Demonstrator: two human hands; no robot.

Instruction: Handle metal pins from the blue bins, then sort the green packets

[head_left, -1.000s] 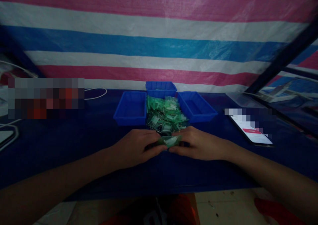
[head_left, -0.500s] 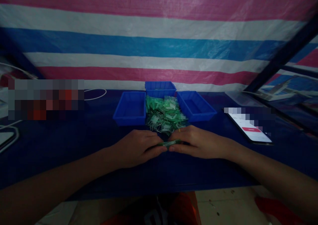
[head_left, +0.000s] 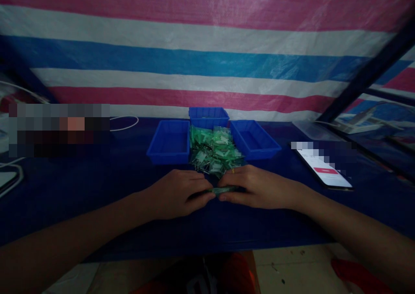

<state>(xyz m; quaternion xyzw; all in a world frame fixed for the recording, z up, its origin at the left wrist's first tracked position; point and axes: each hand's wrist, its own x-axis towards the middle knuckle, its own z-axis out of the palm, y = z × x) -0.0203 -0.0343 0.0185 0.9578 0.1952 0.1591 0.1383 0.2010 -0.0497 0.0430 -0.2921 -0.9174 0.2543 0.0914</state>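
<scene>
A small green packet (head_left: 221,190) is pinched between my two hands, just in front of a pile of green and clear packets (head_left: 215,149) on the dark blue table. My left hand (head_left: 181,192) has its thumb and fingers closed on the packet's left end. From the other side, my right hand (head_left: 251,186), with a ring on one finger, grips the right end. What lies inside the packet is too small to tell. The pile holds thin metallic pieces and touches or nearly touches the blue trays around it.
Blue trays stand left (head_left: 170,142), behind (head_left: 209,116) and right (head_left: 254,138) of the pile. A lit phone (head_left: 324,168) lies at the right. Another device (head_left: 8,179) and a white cable (head_left: 125,124) are at the left. Striped sheeting (head_left: 201,60) hangs behind.
Both hands remain on the packet, which has tilted slightly and shows less green between the fingertips. The view has shifted a little.
</scene>
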